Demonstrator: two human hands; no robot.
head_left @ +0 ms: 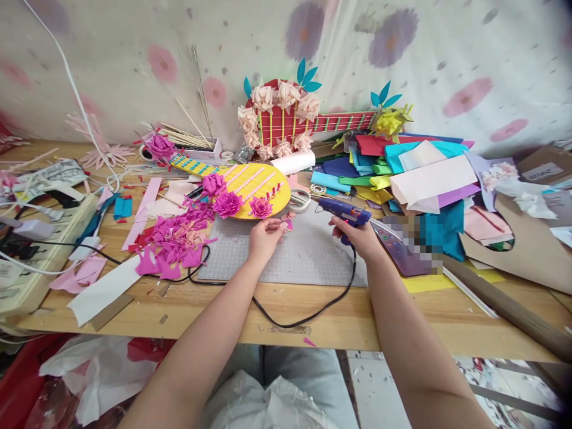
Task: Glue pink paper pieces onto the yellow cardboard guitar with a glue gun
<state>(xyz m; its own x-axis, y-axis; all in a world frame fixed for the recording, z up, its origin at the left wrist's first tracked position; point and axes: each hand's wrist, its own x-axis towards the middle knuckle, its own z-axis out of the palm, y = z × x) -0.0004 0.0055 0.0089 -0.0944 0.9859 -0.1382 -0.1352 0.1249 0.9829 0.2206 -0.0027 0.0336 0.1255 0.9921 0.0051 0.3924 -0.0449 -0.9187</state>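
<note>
My right hand (357, 235) is wrapped round the handle of a blue glue gun (342, 210), its nozzle pointing left over the grey cutting mat (313, 256). A black cord hangs from the gun and loops along the table's front edge. My left hand (264, 239) pinches a small magenta paper piece (289, 225) at its fingertips, left of the nozzle. Just beyond it lies the yellow paper guitar (272, 182), trimmed with magenta paper flowers (229, 204). White-handled scissors (301, 201) rest between guitar and gun.
Magenta paper scraps (179, 238) pile up on the left, near a power strip (58, 262). A red paper guitar (281, 122) with pale roses leans at the back. Coloured paper sheets (433, 176), a dark phone-like slab (404, 250) and a wooden stick (513, 307) lie right.
</note>
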